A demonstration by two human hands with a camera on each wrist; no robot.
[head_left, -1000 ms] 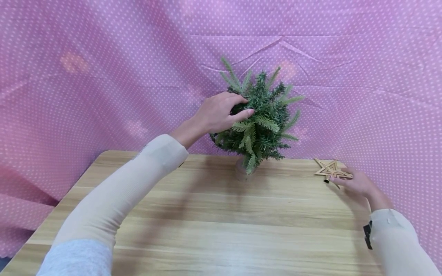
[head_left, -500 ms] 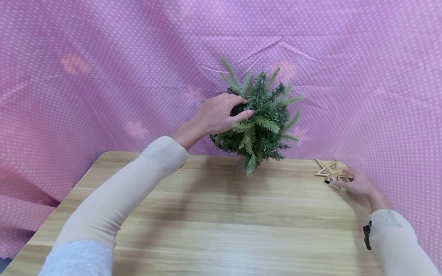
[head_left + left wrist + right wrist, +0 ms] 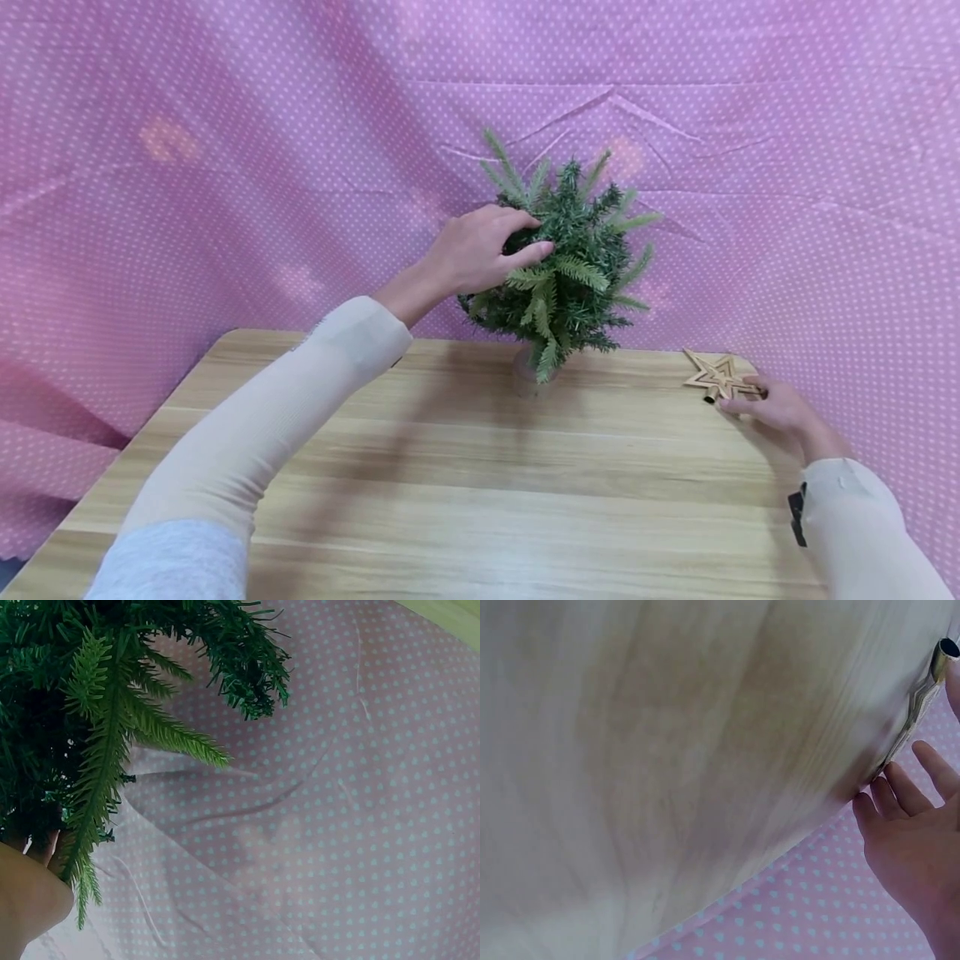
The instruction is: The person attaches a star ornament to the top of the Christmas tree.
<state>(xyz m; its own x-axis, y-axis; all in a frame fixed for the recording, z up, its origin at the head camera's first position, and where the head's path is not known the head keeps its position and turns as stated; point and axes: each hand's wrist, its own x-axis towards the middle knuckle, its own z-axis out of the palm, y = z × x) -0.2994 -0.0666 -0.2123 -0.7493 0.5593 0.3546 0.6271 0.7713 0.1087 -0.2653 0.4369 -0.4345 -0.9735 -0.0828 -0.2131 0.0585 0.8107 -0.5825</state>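
Probable pickup step: left grip [image 3: 478, 247] holds the tree [image 3: 579, 307], right grip [image 3: 782, 408] pinches the star [image 3: 720, 379]; lifting would require firm pressure.

Table [image 3: 480, 500], wood-grained, light brown, rounded far corners. On it: one green tree [image 3: 581, 287], upright, near far edge; one gold star [image 3: 720, 377], far right corner.

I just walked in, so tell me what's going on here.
A person's left hand holds a small evergreen tree that stands on the wooden table. The right hand holds a gold star at the table's far right corner. The star is apart from the tree.
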